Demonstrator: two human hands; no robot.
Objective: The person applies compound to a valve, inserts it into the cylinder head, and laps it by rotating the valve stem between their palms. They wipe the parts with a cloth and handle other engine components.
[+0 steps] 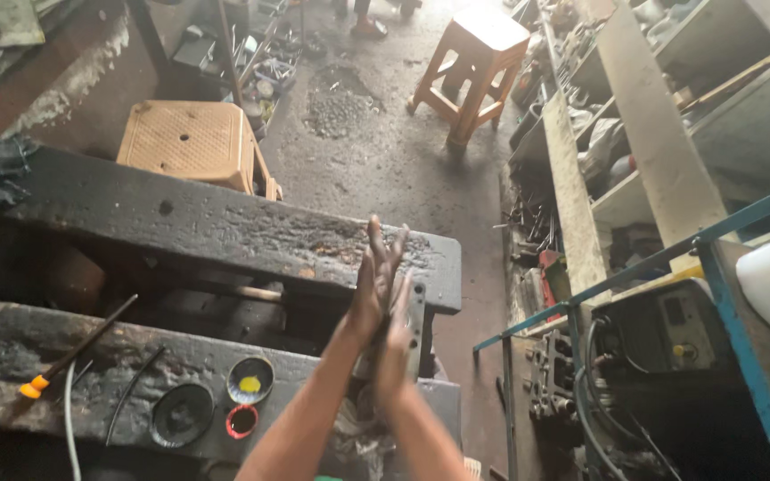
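The dark, greasy desk point(225, 233) fills the space to the left of the hands and behind them. Far beyond the grip, on the floor, stand a beige plastic stool point(191, 142) and a wooden stool point(477, 62). To the right is a shelf point(661, 142) full of parts, with a welding machine point(661, 331) below it. The left hand point(372, 285) and the right hand point(396, 343) are pressed flat together, palm to palm, with a thin dark metal piece point(415, 313) between them. The fingers are straight, not curled. Lower left of the grip lie round lids point(249, 379) and a screwdriver point(73, 352).
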